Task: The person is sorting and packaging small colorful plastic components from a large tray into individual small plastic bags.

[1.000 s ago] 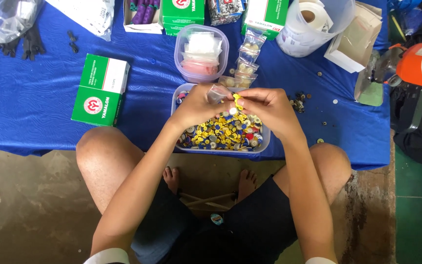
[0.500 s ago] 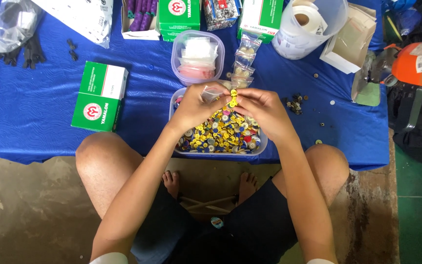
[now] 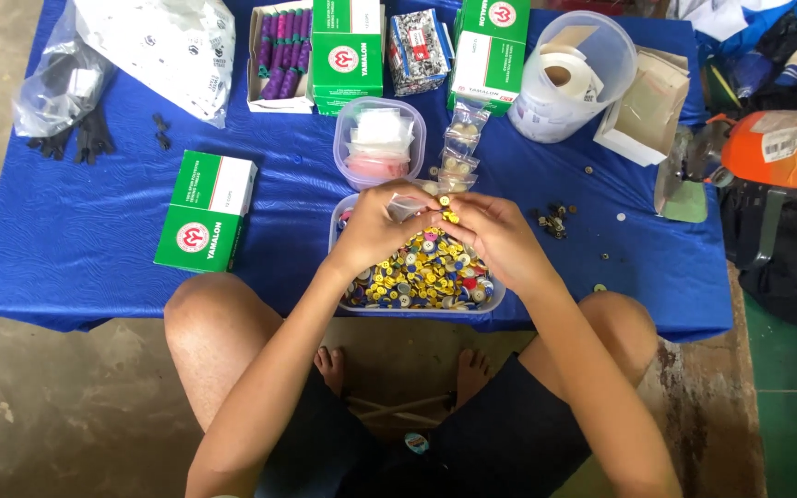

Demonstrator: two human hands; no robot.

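Frame centre: left hand pinched on small clear bag; right hand fingertips closed on tiny yellow button, touching bag mouth. Both hover above clear tub of mixed buttons at table near edge. Just behind: lidded round container, string of small bags. Green box left, well apart. Loose buttons right. Bare blue cloth lower left.
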